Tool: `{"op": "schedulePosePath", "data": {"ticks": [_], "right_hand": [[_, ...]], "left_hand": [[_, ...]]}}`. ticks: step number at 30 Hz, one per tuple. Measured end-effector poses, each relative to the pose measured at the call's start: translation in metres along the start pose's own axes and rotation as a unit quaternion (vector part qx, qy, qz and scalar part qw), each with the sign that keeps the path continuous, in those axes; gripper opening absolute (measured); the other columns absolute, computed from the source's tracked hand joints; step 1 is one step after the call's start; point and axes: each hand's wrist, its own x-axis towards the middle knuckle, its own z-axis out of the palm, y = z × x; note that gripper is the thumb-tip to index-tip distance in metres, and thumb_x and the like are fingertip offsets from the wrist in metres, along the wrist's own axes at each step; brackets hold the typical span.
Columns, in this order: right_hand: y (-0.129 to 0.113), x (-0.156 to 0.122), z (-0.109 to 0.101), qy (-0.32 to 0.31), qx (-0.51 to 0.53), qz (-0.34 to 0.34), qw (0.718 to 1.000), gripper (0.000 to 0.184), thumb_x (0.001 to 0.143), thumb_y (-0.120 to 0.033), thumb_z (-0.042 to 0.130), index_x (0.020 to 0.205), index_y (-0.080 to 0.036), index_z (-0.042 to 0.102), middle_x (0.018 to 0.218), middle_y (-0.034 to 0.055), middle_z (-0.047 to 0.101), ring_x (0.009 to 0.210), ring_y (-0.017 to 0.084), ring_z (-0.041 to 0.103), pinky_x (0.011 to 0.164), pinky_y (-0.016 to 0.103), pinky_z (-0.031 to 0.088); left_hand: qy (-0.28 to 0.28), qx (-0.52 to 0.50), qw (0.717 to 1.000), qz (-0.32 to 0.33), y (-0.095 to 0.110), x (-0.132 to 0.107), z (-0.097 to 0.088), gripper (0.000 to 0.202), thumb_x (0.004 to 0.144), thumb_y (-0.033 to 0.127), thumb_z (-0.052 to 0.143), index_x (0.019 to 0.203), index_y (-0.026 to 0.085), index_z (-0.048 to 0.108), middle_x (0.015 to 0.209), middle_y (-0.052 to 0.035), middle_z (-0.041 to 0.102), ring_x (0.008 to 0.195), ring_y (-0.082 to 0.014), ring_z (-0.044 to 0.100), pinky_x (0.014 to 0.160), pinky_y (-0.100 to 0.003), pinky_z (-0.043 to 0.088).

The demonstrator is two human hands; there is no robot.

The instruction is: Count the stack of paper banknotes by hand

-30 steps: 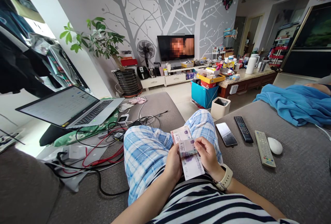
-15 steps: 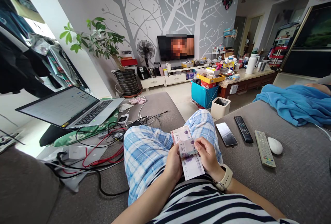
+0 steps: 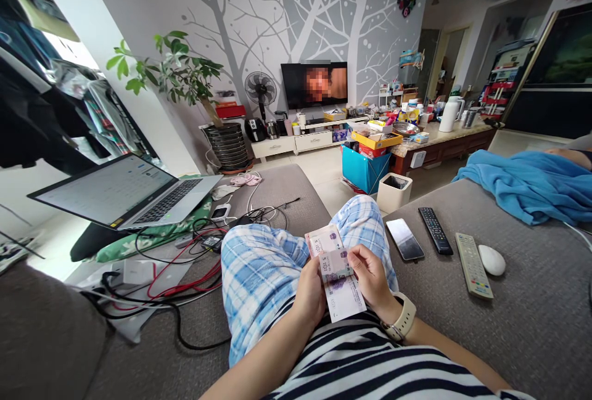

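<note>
Between my hands are several banknotes [image 3: 345, 298], purple and white, held over my lap. One note in the stack is bent over, so its edge lies across the notes below. My left hand [image 3: 311, 292] closes round the left side of the stack; its fingers are mostly hidden beneath. My right hand [image 3: 372, 273] pinches the right end of the bent note between thumb and finger. A cream-strapped watch [image 3: 403, 320] is on my right wrist. Under the notes are my legs in blue checked trousers [image 3: 259, 277].
To my right on the grey sofa lie a phone [image 3: 405, 240], a black remote [image 3: 435, 231], a beige remote [image 3: 473, 265] and a white mouse [image 3: 491, 261]. An open laptop [image 3: 152, 196] and tangled cables [image 3: 203, 277] are at my left. A bin [image 3: 394, 193] stands ahead.
</note>
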Motion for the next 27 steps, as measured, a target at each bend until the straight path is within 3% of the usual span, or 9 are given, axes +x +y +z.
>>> {"op": "schedulePosePath", "data": {"ticks": [4, 11, 20, 27], "right_hand": [[-0.001, -0.001, 0.0, 0.001, 0.003, -0.002, 1.0, 0.026, 0.09, -0.041, 0.049, 0.077, -0.02, 0.057, 0.067, 0.0011, 0.055, 0.062, 0.016, 0.049, 0.057, 0.026, 0.038], [-0.001, -0.002, 0.001, -0.021, 0.05, 0.019, 0.998, 0.031, 0.092, -0.043, 0.045, 0.074, -0.02, 0.055, 0.047, -0.0037, 0.05, 0.045, 0.013, 0.047, 0.053, 0.026, 0.038], [0.005, 0.004, 0.0, 0.039, 0.017, 0.041, 0.998, 0.026, 0.08, -0.04, 0.065, 0.072, -0.019, 0.051, 0.059, -0.0039, 0.048, 0.053, 0.012, 0.045, 0.052, 0.024, 0.036], [0.005, 0.008, -0.001, 0.044, 0.011, 0.038, 0.998, 0.023, 0.083, -0.039, 0.059, 0.074, -0.019, 0.052, 0.064, -0.0024, 0.048, 0.059, 0.013, 0.045, 0.055, 0.025, 0.038]], "left_hand": [[-0.001, -0.002, 1.0, 0.003, 0.001, -0.001, 0.002, 0.026, 0.076, 0.027, 0.063, 0.096, 0.01, 0.065, 0.085, -0.0095, 0.073, 0.078, -0.0256, 0.07, 0.074, -0.038, 0.056], [0.022, -0.006, 1.0, -0.002, 0.007, -0.007, 0.009, 0.026, 0.076, 0.022, 0.06, 0.098, 0.009, 0.065, 0.09, -0.0133, 0.073, 0.085, -0.0272, 0.07, 0.078, -0.038, 0.055], [0.02, -0.006, 1.0, -0.012, 0.01, -0.009, 0.013, 0.033, 0.076, 0.02, 0.06, 0.107, 0.009, 0.062, 0.095, -0.0142, 0.073, 0.089, -0.029, 0.07, 0.08, -0.041, 0.055], [0.007, 0.019, 1.0, -0.011, 0.008, -0.007, 0.008, 0.031, 0.072, 0.019, 0.066, 0.102, 0.013, 0.066, 0.093, -0.0125, 0.074, 0.086, -0.029, 0.07, 0.077, -0.04, 0.056]]}}
